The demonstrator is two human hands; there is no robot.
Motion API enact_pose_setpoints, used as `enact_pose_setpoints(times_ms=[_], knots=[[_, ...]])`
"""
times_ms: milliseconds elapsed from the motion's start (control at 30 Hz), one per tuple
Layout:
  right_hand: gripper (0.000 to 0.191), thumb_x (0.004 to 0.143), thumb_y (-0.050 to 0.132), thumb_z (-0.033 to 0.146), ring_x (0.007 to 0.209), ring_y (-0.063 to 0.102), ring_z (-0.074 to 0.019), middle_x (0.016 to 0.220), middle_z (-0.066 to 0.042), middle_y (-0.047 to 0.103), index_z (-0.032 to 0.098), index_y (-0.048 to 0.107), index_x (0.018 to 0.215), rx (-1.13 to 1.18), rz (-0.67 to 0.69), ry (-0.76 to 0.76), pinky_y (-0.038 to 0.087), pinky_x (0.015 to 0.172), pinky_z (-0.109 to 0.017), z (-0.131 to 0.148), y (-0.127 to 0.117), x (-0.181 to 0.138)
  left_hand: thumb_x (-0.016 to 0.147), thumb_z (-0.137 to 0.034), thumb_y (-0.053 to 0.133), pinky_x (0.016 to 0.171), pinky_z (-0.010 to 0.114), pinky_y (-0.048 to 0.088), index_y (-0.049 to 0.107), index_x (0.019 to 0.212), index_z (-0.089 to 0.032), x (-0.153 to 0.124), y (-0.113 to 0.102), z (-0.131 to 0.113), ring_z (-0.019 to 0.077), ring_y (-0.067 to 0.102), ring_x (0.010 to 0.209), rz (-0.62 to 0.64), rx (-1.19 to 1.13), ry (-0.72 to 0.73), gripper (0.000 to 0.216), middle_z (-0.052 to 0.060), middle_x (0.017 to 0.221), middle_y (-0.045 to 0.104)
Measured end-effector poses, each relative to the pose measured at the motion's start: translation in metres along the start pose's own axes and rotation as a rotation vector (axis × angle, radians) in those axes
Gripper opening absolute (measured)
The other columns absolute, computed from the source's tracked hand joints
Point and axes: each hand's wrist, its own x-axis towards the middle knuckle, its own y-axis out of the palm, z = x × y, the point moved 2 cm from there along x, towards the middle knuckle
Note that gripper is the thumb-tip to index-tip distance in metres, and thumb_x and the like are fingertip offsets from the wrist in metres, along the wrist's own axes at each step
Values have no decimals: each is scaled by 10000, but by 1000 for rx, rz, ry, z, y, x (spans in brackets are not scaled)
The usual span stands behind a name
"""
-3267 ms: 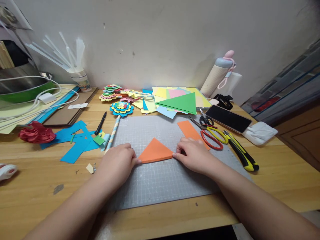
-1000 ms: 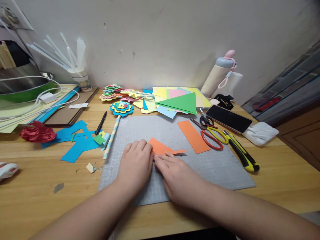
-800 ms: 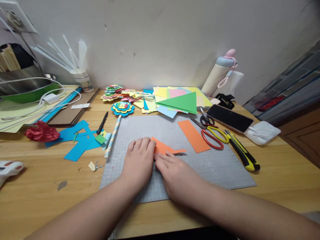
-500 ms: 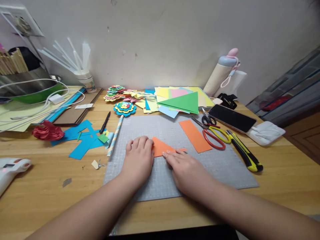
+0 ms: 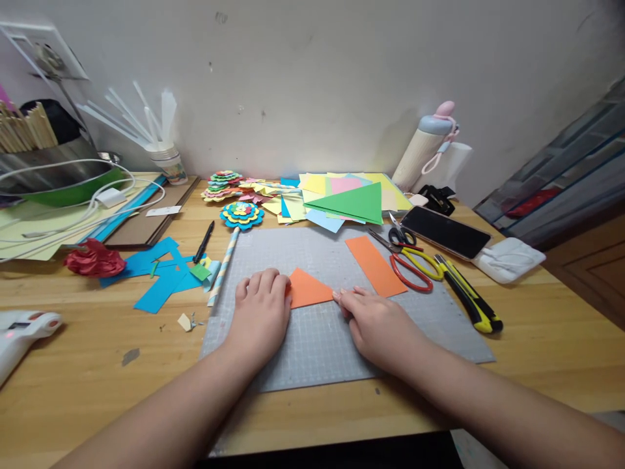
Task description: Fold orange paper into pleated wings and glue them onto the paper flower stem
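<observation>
A folded piece of orange paper (image 5: 311, 288) lies on the grey cutting mat (image 5: 312, 352), with a slanted upper edge running down to a point at the right. Over its left end rests my left hand (image 5: 261, 311), fingers curled together and pressing it to the mat; that end is hidden. My right hand (image 5: 374, 320) has its fingertips closed on the paper's right corner. An orange paper strip (image 5: 375, 266) lies flat just beyond my right hand.
Right of the strip lie red-and-yellow scissors (image 5: 415, 267), a utility knife (image 5: 469, 296) and a phone (image 5: 445, 231). Behind are stacked coloured papers (image 5: 346, 202) and a layered paper flower (image 5: 241, 215). Blue scraps (image 5: 159, 286), a pen (image 5: 204, 241) and crumpled red paper (image 5: 95, 258) lie left.
My right hand has slid rightward along the lower edge to the corner, uncovering more of the folded orange paper. The small strip end sticking out there no longer shows. My left hand stays on the left end.
</observation>
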Motion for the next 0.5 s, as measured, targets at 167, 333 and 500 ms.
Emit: enact_pose_setpoints(times_ms=[167, 333, 500], knots=[[431, 738, 399, 13, 985, 602, -242, 922, -84, 685, 133, 579, 1112, 27, 29, 15, 469, 837, -377, -1, 0, 0, 889, -218, 392, 915, 419, 291, 520, 1036, -196, -9, -4, 13, 262, 475, 1048, -8, 3, -61, 196, 94, 1130, 557], [361, 724, 400, 13, 860, 600, -219, 799, -51, 659, 174, 592, 982, 53, 36, 44, 437, 704, -317, -3, -4, 2, 857, -183, 402, 892, 414, 298, 489, 1037, -205, -19, -7, 29, 258, 475, 1034, -6, 4, -113, 201, 91, 1102, 563], [226, 733, 413, 34, 836, 612, -199, 748, -17, 638, 200, 559, 777, 99, 119, 154, 381, 621, -256, -10, -14, 8, 858, -193, 395, 882, 412, 303, 469, 1036, -207, -21, -7, 33, 258, 476, 1022, -1, 24, -127, 194, 88, 1083, 559]])
